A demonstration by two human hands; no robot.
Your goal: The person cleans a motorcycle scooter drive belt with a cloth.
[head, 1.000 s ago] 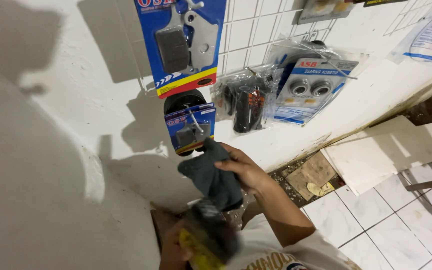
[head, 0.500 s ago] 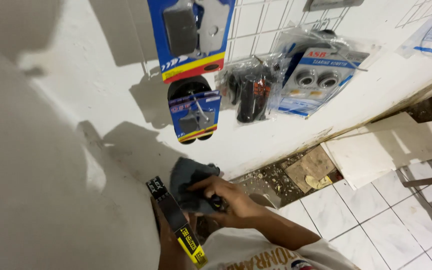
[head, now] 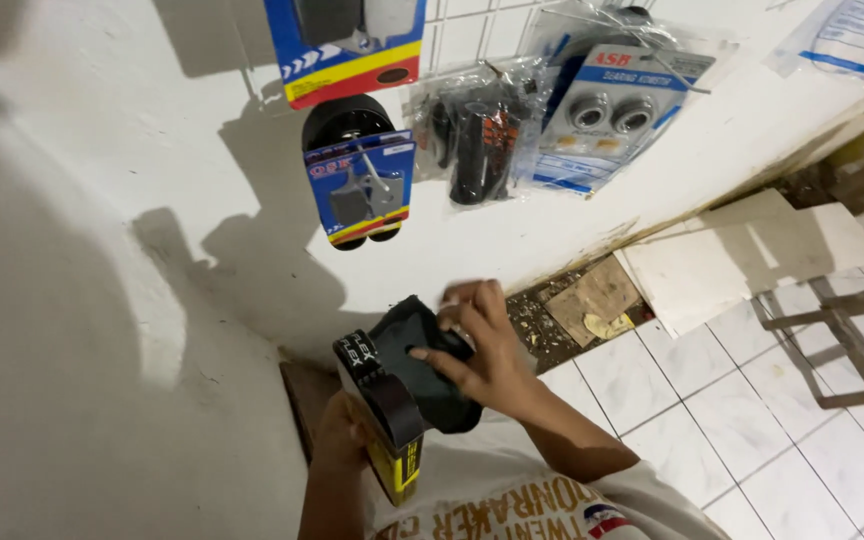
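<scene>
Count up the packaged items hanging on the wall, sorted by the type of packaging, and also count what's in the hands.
Blue card-backed blister packs: 2, the top one and the lower one
Clear plastic bags: 2, one with black parts, one with round metal parts
Held items: 1, a black belt in a yellow sleeve, gripped by left hand and right hand
Total: 5

Looking down from head height in a workshop corner. The left hand [head: 337, 432] grips a narrow black and yellow carton [head: 384, 425] from below. The right hand [head: 482, 345] presses a dark cloth [head: 422, 365] against the carton's upper end. On the white wall [head: 112, 200] above hang carded parts in blue packets [head: 360, 185] and clear bags [head: 482, 140]. White floor tiles [head: 752, 400] lie to the right.
</scene>
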